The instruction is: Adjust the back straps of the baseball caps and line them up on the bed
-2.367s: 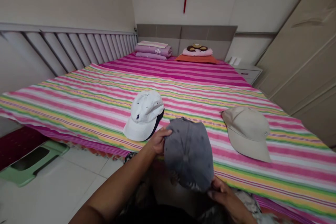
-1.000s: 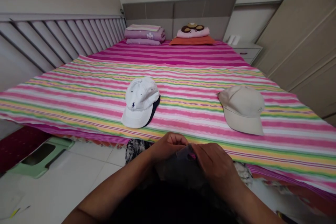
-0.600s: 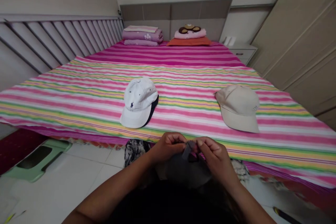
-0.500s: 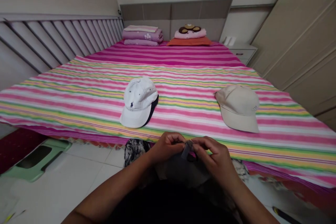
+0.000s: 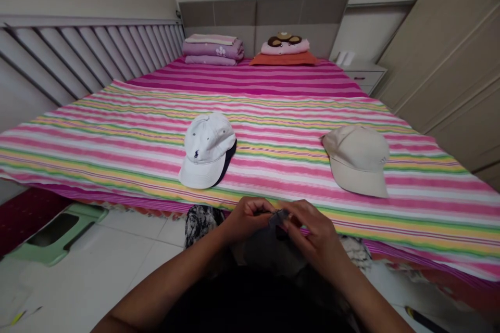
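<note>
From my remote view on the head camera, I see both bare hands working close together just off the near edge of the bed. My left hand [image 5: 248, 220] is curled, and its grip is narrow, closed on the back of a dark grey cloth baseball cap [image 5: 265, 255]. My right hand [image 5: 316, 234] comes in from the other side, its fingers [image 5: 300, 213] bent in a similar narrow grip at the same spot. Between them, a small grey fabric strap [image 5: 278, 218] at the cap's back opening sticks up, though the fingers partly hide how it is fastened. The rest of the cap sags below the hands in shadow, over the person's lap, and I cannot make out its peak. A black-and-white patterned cloth [image 5: 201, 229] shows just beside the left wrist. Ahead, on a pink, yellow and green striped bedspread [image 5: 273, 125], lie a white cap [image 5: 207, 151] with a navy underside and a small navy logo, and a beige cap [image 5: 357, 158], well apart from each other. Neither hand touches them. Folded purple bedding [image 5: 213, 50] and an orange pillow [image 5: 283, 59] sit by the grey headboard [image 5: 263, 13], and a green plastic stool [image 5: 58, 234] stands on the white tiled floor [image 5: 109, 265].
</note>
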The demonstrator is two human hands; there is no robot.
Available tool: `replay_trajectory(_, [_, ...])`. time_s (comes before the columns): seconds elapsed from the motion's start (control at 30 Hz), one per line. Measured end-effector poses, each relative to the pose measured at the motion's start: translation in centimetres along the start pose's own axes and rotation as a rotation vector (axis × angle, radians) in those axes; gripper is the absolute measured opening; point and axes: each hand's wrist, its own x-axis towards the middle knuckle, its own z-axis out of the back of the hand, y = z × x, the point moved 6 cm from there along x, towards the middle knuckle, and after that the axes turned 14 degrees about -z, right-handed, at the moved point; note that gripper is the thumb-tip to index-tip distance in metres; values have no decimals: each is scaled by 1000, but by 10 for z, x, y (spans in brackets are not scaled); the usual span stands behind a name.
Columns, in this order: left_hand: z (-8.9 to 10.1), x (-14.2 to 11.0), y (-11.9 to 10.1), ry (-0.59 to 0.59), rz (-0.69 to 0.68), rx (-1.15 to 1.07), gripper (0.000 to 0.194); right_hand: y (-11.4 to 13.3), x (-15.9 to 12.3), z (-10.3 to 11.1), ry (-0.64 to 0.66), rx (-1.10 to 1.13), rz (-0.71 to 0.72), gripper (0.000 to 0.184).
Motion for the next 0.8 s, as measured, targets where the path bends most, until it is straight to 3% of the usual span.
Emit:
replay_trajectory(0.1, [3,-2,6,-34,53,-68,21,11,-6,0,-94,-286,243,25])
replay_trajectory(0.23, [5,-5,14,-73,135,-155,21,16,-15,-1,-266,-406,349,18])
replay_trajectory(0.3, [6,-6,16,-76,147,-181,22,11,-11,0,-223,-292,223,14])
replay_trajectory(0.33, [6,-6,16,-74,149,-193,22,4,-6,1,-170,-167,90,10])
replay_trajectory(0.43, [7,-7,19,-84,161,-232,22,-26,2,-6,68,429,-427,6])
replay_trajectory(0.5, [8,-7,20,-96,169,-251,21,-35,1,-16,196,775,-642,13])
replay_trajectory(0.57, [7,-6,20,-90,177,-273,21,-34,1,-21,262,886,-682,22])
replay_trajectory(0.63, [6,-6,20,-83,173,-300,22,-31,2,-25,339,790,-634,32])
replay_trajectory(0.7, [5,-6,18,-79,168,-330,22,-29,1,-29,418,617,-575,27])
replay_trajectory(0.8, [11,-7,14,-121,129,-392,23,-39,5,-24,336,410,-520,26])
